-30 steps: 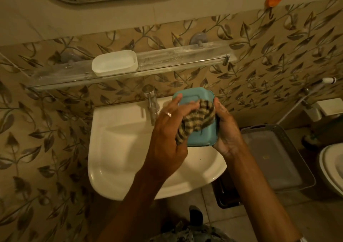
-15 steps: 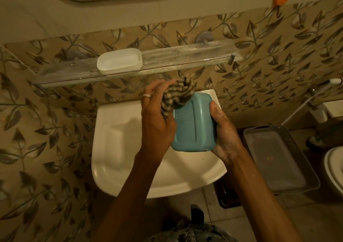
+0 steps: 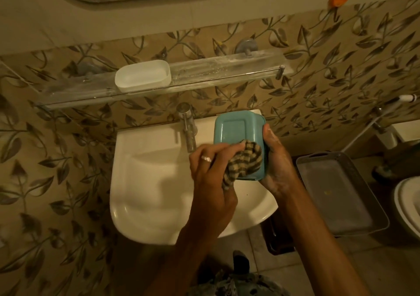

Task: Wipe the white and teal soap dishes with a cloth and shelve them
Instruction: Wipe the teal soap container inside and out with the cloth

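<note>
Right hand [image 3: 276,166] is gripping the teal soap dish [image 3: 236,132] over the sink's [image 3: 147,182] back-right corner; left hand [image 3: 211,173] is clutching the cloth [image 3: 245,157] against its near edge. White soap dish [image 3: 143,76] is sitting on the shelf's [image 3: 227,68] left half.

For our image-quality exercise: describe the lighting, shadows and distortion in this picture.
Head view: dim, warm light; the left hand throws a soft shadow into the sink; the wide-angle lens bows the glass shelf; the teal soap dish looks sharp, corners darken.

Left hand [image 3: 211,173], right hand [image 3: 278,166]: curled fingers [image 3: 218,150].
</note>
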A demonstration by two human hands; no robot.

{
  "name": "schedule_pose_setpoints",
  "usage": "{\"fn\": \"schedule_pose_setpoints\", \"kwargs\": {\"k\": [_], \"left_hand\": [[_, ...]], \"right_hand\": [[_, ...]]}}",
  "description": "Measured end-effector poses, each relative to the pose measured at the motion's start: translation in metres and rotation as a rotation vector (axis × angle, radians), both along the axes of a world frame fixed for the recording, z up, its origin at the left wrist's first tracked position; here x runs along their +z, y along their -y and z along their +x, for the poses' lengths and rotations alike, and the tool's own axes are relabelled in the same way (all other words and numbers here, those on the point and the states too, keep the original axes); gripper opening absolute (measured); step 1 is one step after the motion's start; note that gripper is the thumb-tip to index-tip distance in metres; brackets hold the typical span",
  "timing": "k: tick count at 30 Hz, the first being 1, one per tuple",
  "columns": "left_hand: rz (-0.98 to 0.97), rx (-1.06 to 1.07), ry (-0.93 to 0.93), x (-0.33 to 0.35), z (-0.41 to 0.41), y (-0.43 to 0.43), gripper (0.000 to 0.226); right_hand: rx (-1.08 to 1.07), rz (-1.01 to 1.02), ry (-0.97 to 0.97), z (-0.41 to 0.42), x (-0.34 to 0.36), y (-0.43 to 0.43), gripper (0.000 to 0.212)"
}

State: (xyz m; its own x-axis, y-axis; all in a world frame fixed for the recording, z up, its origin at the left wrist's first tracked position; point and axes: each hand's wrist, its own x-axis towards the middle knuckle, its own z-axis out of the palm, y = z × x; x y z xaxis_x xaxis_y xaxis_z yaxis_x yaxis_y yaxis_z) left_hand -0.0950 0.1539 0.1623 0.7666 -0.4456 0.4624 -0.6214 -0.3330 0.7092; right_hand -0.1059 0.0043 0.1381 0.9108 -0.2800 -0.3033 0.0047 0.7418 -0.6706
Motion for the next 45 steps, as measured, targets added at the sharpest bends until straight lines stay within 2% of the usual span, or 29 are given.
{"fn": "schedule_pose_setpoints", "kwargs": {"k": [2, 7, 10, 13, 17, 20, 25, 30, 34, 41, 45], "left_hand": [[0.040, 0.022, 0.000, 0.004, 0.018, 0.008, 0.066], [0.007, 0.060, -0.182, 0.009, 0.060, 0.017, 0.064], [0.005, 0.050, -0.233, 0.001, 0.055, 0.015, 0.059], [0.036, -0.004, -0.292, -0.013, 0.025, 0.007, 0.066], [0.061, -0.027, -0.231, -0.025, -0.003, 0.001, 0.075], [0.090, 0.014, -0.217, -0.021, 0.018, 0.011, 0.066], [0.082, 0.063, -0.270, -0.004, 0.067, 0.022, 0.052], [0.148, 0.021, -0.210, -0.012, 0.055, 0.015, 0.052], [0.218, 0.022, -0.197, -0.031, 0.021, -0.004, 0.067], [0.104, 0.154, -0.295, -0.019, 0.040, 0.011, 0.054], [-0.016, 0.190, -0.329, -0.005, 0.061, 0.023, 0.050]], "right_hand": [[-0.002, 0.007, -0.019, 0.001, -0.002, -0.003, 0.064], [-0.097, 0.003, -0.036, 0.003, -0.005, -0.002, 0.051], [-0.131, 0.018, -0.049, 0.002, -0.006, 0.003, 0.055], [-0.163, 0.039, -0.074, -0.003, -0.007, 0.012, 0.060], [-0.161, -0.015, -0.115, -0.011, -0.013, 0.016, 0.056], [-0.159, -0.023, -0.124, -0.014, -0.017, 0.008, 0.058], [-0.134, -0.035, -0.109, -0.012, -0.020, -0.005, 0.044], [-0.193, 0.037, -0.122, -0.007, -0.017, -0.001, 0.062], [-0.199, 0.014, -0.145, -0.010, -0.019, 0.006, 0.067], [-0.146, -0.155, -0.132, -0.009, -0.017, -0.002, 0.055], [-0.116, -0.176, -0.149, -0.007, -0.015, -0.007, 0.050]]}}
